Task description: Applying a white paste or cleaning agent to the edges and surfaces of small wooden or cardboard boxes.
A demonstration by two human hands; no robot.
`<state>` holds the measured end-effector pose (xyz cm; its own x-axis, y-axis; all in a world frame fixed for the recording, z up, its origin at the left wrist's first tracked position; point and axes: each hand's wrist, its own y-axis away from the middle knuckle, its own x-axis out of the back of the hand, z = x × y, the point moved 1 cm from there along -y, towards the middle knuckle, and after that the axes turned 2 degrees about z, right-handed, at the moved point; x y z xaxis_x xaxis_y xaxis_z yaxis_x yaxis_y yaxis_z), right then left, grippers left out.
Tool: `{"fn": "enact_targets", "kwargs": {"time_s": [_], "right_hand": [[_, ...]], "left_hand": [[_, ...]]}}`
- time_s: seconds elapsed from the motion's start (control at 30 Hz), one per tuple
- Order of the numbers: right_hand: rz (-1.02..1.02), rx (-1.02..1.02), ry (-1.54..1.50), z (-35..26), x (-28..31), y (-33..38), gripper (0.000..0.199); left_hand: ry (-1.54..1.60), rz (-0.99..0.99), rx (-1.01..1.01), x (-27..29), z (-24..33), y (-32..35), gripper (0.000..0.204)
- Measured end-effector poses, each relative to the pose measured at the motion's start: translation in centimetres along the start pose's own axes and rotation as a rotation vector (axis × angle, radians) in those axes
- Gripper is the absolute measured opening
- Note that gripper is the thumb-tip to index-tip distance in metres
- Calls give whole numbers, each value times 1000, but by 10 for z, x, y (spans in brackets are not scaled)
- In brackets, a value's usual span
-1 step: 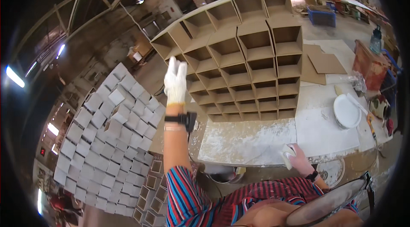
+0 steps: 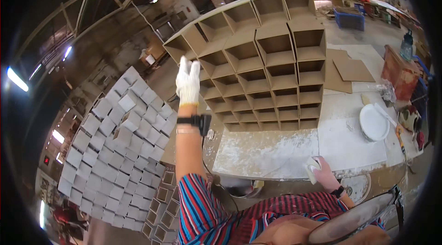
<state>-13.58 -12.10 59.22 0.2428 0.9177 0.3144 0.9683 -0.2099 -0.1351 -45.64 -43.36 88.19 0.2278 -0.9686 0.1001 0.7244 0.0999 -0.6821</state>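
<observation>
My left hand, in a white knit glove, is raised with fingers stretched out at the left side of a tall stack of brown, open-fronted boxes. Whether it touches the boxes, I cannot tell; nothing shows in it. Down by the table's near edge, my right hand is closed round a pale, flat block, held on edge. White powder is smeared over the worktable between the stack and my body.
White boxes are piled high at the left, with brown ones beside them. On the table's right are brown boards and a white round tub. A bottle tops a reddish stand.
My left hand has shifted very slightly upward beside the stack. My right hand still grips the pale block in nearly the same place.
</observation>
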Motion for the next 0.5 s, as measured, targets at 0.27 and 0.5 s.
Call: {"fn": "enact_targets", "kwargs": {"time_s": [0.27, 0.5], "right_hand": [[174, -74, -12, 55, 55, 25, 32], [285, -51, 59, 49, 69, 36, 29]], "left_hand": [[-572, 137, 51, -18, 8, -96, 74], [-717, 156, 29, -25, 2, -126, 41]]}}
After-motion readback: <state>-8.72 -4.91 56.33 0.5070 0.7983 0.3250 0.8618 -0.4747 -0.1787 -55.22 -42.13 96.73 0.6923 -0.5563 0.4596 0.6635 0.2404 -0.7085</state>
